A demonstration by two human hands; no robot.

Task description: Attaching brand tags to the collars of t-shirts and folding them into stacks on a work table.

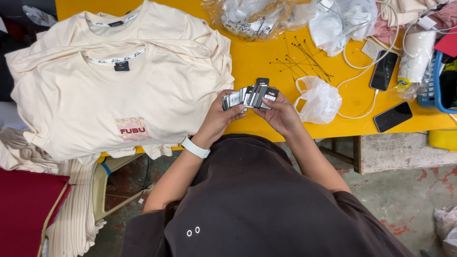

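A: Yellow table, seen from the head camera. What do the hands hold?

B: Left hand and right hand share a fanned stack of small black-and-white tags, held just above the near table edge. The left grip is clenched around the stack's lower end; the right grip grasps the upper tags, thumb on top.

A: Which step does this show?

B: By the fanned spread, it appears to be sorting, or picking one tag out of the stack. No tag is yet apart from the rest.

A: What lies about them?

B: To the left, touching the table edge, a pile of cream shirts, flat, necks away from the person. Just right of the hands, a crumpled white bag. Farther back, thin black ties lie scattered, near a clear bag of items. Two phones rest well to the right, one on a white cable.

A: What does the next move call for?

B: Probably a fine pinch: the right thumb slides one tag free while the left grip keeps the rest squared. The risk, as judged here, is the fan slipping loose.
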